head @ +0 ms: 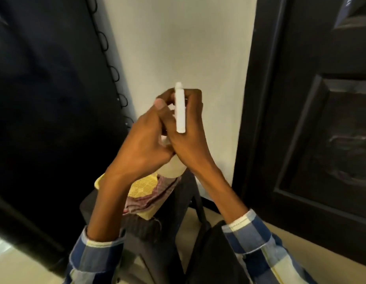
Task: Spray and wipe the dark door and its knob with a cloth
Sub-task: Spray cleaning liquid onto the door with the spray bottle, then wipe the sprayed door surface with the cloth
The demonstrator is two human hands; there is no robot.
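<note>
A white spray bottle (179, 128) is gripped by both hands, left hand (145, 144) and right hand (188, 130), fingers closed round it. The nozzle faces the far wall, so the dark door (321, 119) at right could be missed; the cloth (149, 193) lies below.

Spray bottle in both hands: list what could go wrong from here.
1. The nozzle of the spray bottle points at the pale wall, not the dark door; a pull now would likely wet the wall.
2. Both hands, left hand and right hand, crowd the sprayer head, so fingers could catch spray or slip.
3. The cloth lies on the stool below; neither hand is free to wipe drips.
</note>
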